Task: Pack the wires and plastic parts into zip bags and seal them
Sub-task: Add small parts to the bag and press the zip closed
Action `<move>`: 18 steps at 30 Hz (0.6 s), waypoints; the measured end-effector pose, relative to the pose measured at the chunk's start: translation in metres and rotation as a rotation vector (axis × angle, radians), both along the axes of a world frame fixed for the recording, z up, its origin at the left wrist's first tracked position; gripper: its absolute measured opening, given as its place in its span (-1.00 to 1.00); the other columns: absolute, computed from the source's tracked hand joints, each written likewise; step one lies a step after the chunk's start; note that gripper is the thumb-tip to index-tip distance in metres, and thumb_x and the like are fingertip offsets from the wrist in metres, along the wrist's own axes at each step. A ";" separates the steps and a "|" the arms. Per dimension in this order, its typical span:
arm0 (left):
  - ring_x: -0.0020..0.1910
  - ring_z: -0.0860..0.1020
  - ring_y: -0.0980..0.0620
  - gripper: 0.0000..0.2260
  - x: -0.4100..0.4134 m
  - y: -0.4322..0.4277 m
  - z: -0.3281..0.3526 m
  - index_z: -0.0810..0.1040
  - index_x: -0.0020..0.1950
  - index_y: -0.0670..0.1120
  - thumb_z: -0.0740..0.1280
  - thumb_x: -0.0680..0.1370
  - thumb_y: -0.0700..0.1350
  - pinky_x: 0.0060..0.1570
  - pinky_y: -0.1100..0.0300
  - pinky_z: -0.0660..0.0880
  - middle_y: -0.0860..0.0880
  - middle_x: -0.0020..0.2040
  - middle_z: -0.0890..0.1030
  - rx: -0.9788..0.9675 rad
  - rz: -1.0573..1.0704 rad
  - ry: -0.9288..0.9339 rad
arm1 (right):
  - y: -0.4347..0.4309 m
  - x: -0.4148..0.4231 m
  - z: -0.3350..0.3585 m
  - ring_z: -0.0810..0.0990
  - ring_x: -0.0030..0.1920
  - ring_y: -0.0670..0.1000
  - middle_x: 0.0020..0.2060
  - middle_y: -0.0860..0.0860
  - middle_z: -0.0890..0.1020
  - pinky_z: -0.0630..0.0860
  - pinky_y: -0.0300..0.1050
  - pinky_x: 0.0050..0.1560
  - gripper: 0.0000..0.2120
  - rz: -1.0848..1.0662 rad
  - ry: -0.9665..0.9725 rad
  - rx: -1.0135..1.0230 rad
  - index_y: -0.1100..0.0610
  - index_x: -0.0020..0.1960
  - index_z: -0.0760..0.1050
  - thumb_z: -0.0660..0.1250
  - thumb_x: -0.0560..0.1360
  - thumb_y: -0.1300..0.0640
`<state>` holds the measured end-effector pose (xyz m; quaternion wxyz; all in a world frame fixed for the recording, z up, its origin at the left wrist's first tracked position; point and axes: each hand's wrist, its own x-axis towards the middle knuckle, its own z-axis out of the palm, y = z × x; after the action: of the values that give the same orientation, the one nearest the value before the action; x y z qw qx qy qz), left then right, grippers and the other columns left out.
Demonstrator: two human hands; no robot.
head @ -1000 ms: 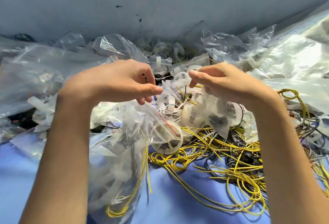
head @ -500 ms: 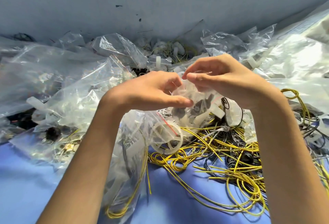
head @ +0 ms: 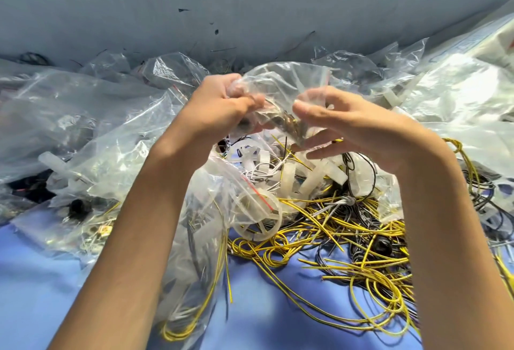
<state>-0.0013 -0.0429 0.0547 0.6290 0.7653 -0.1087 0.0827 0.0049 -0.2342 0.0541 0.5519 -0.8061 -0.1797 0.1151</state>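
Note:
A small clear zip bag with dark parts and wire inside is held up above the pile. My left hand grips its left side with curled fingers. My right hand pinches its right side, thumb on top and fingers spread underneath. Below them lies a tangle of yellow and black wires and white plastic rings. A filled zip bag with a red seal line lies under my left forearm.
Several clear bags are heaped at the left and back against a grey wall. More crumpled plastic fills the right. The blue table surface shows at the front left.
Both hands have lifted the small bag up and away from the pile. The hands have drawn a little apart, and the bag now bulges above them.

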 end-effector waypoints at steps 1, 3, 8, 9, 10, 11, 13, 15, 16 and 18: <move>-0.48 0.55 0.17 -0.76 0.000 0.001 0.001 0.40 -0.31 -0.17 0.30 0.53 -0.36 -0.40 0.28 0.55 0.05 -0.44 0.57 -0.063 -0.009 0.022 | -0.001 0.001 -0.001 0.70 -0.13 0.00 -0.06 -0.01 0.70 0.64 -0.10 -0.07 -0.35 0.023 0.005 0.018 -0.03 0.15 0.44 0.44 0.11 -0.21; -0.44 0.59 0.13 -0.86 0.000 0.006 0.002 0.42 -0.22 -0.23 0.32 0.51 -0.34 -0.32 0.22 0.61 -0.01 -0.37 0.61 -0.087 -0.058 0.050 | -0.002 0.002 -0.002 0.67 -0.20 -0.04 -0.15 0.02 0.69 0.63 -0.17 -0.09 -0.45 0.042 -0.017 0.049 0.06 0.14 0.47 0.47 0.19 -0.03; -0.19 0.66 0.03 -0.56 -0.001 0.023 -0.001 0.46 -0.01 -0.11 0.52 0.22 -0.02 -0.04 0.07 0.57 0.02 -0.18 0.71 0.266 -0.115 0.079 | -0.003 0.004 0.000 0.43 -0.31 -0.10 -0.34 0.00 0.50 0.36 -0.23 -0.23 -0.88 -0.090 -0.222 0.012 0.17 -0.12 0.53 0.45 0.42 0.16; -0.13 0.67 0.03 -0.50 -0.001 0.024 -0.001 0.46 0.03 -0.08 0.55 0.19 0.01 0.04 -0.01 0.54 0.02 -0.15 0.71 0.294 -0.112 0.095 | -0.004 0.004 0.002 0.41 -0.31 -0.12 -0.36 -0.05 0.47 0.32 -0.22 -0.24 -0.90 -0.106 -0.246 0.027 0.13 -0.17 0.52 0.44 0.42 0.18; -0.09 0.67 0.07 -0.45 0.000 0.025 -0.002 0.47 0.06 -0.04 0.59 0.18 0.04 0.06 -0.03 0.52 0.04 -0.12 0.71 0.317 -0.112 0.110 | -0.005 0.003 0.002 0.40 -0.31 -0.12 -0.37 -0.08 0.46 0.29 -0.21 -0.24 -0.89 -0.100 -0.261 0.049 0.10 -0.19 0.51 0.45 0.42 0.19; -0.08 0.66 0.11 -0.44 0.000 0.025 -0.002 0.48 0.08 -0.01 0.59 0.17 0.08 0.05 0.03 0.52 0.04 -0.11 0.71 0.332 -0.119 0.122 | -0.005 0.001 0.003 0.40 -0.30 -0.10 -0.37 -0.08 0.46 0.28 -0.20 -0.23 -0.89 -0.078 -0.268 0.064 0.09 -0.18 0.53 0.46 0.41 0.18; -0.09 0.65 0.17 -0.46 0.000 0.020 -0.002 0.55 0.09 0.01 0.56 0.18 0.14 0.00 0.19 0.50 0.05 -0.10 0.71 0.348 -0.153 0.119 | -0.003 -0.002 0.005 0.46 -0.21 -0.05 -0.28 -0.01 0.50 0.43 -0.20 -0.15 -0.84 -0.019 -0.260 0.092 0.12 -0.06 0.55 0.47 0.40 0.14; -0.16 0.62 0.23 -0.53 -0.002 0.012 -0.002 0.60 0.01 -0.01 0.56 0.20 0.15 -0.12 0.34 0.46 0.07 -0.16 0.70 0.340 -0.178 0.089 | 0.000 -0.003 0.005 0.56 -0.14 -0.09 -0.19 -0.04 0.57 0.60 -0.17 -0.07 -0.83 0.008 -0.223 0.161 0.10 0.06 0.53 0.37 0.47 0.16; -0.22 0.60 0.25 -0.58 -0.004 0.007 -0.001 0.60 -0.03 -0.02 0.51 0.20 0.15 -0.22 0.40 0.44 0.09 -0.21 0.69 0.327 -0.181 0.076 | 0.002 -0.003 0.005 0.58 -0.15 -0.13 -0.19 -0.08 0.58 0.62 -0.16 -0.10 -0.86 0.006 -0.215 0.202 0.07 0.07 0.51 0.32 0.51 0.18; -0.29 0.56 0.27 -0.63 -0.005 0.000 -0.001 0.60 -0.08 -0.02 0.46 0.22 0.15 -0.32 0.44 0.40 0.13 -0.29 0.66 0.304 -0.169 0.060 | 0.005 -0.004 0.006 0.60 -0.22 -0.16 -0.25 -0.12 0.59 0.60 -0.21 -0.22 -0.88 -0.006 -0.205 0.259 0.03 0.05 0.50 0.28 0.54 0.19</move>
<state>-0.0063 -0.0433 0.0533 0.5136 0.8420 -0.1650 -0.0109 0.0013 -0.2294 0.0603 0.6303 -0.7363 -0.2461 0.0067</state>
